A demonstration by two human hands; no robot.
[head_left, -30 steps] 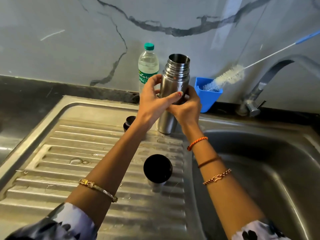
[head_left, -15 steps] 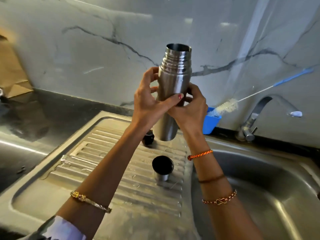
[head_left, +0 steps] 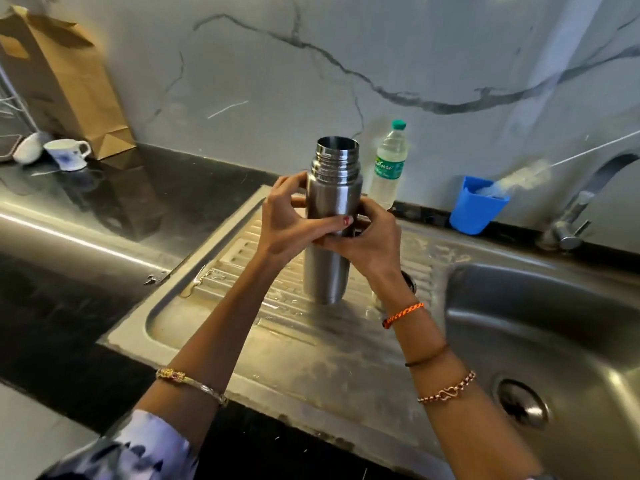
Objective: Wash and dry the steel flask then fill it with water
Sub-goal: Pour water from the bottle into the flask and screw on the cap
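1. Flask [head_left: 330,216] stands upright and uncapped above the wet draining board [head_left: 242,327].
2. Left hand [head_left: 287,220] curls around its middle.
3. Right hand [head_left: 367,237] clasps the opposite side.
4. Water bottle [head_left: 388,168] and blue cup [head_left: 476,209] stand behind on the counter [head_left: 86,216].

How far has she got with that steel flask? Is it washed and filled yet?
The cap is already off: the steel flask stands open-mouthed. Droplets on the drainboard hint at washing, but I can't confirm it. Right now the left hand and right hand hold it upright over the drainboard. No cloth is visible; drying and filling, perhaps from the water bottle, seem left.
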